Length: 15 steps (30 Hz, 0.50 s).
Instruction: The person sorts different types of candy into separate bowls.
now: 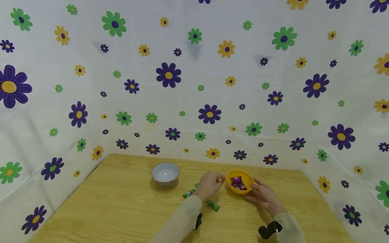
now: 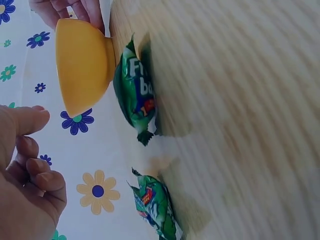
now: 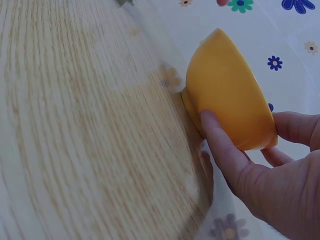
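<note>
A yellow bowl (image 1: pixel 230 189) stands at the right of the table with several purple-wrapped candies (image 1: pixel 236 180) in it. My right hand (image 1: pixel 263 196) grips this bowl from its right side, the thumb low on the outer wall in the right wrist view. Left of the rim is my left hand (image 1: pixel 209 185), its fingers loosely bent and nothing visible between them. The left wrist view shows a gap between this hand and the bowl. Green-wrapped candies lie around the left hand: one candy (image 1: pixel 213 205) in front, another candy (image 1: pixel 189 193) to its left, and a third, partly hidden candy (image 1: pixel 197 185) behind.
A grey-blue patterned bowl (image 1: pixel 165 173) with a reddish rim stands further left on the wooden table (image 1: pixel 100 202). White cloth (image 1: pixel 188 98) printed with flowers hangs along the back and both sides of the table.
</note>
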### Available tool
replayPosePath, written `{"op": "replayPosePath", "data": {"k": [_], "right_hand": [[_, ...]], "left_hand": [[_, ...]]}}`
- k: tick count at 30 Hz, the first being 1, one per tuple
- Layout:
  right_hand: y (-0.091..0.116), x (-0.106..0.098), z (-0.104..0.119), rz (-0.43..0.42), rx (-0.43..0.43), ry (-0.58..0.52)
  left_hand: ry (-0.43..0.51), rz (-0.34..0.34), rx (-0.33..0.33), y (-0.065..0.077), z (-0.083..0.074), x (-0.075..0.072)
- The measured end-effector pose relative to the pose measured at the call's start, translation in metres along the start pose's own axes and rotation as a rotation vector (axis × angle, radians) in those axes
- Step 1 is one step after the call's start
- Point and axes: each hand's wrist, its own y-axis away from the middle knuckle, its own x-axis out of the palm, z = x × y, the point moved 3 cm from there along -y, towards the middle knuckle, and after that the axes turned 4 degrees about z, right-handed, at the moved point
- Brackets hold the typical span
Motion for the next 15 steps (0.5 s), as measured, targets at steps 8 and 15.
{"op": "replayPosePath", "data": {"k": [8,15], "right_hand": [[0.002,-0.001,0.001,0.006,0.007,-0.019],[0.0,0.0,0.001,0.004,0.011,-0.008]], "left_hand": [[0.0,-0.041,0.074,0.008,0.013,-0.013],[0.007,-0.045,0.082,0.02,0.03,-0.027]]}}
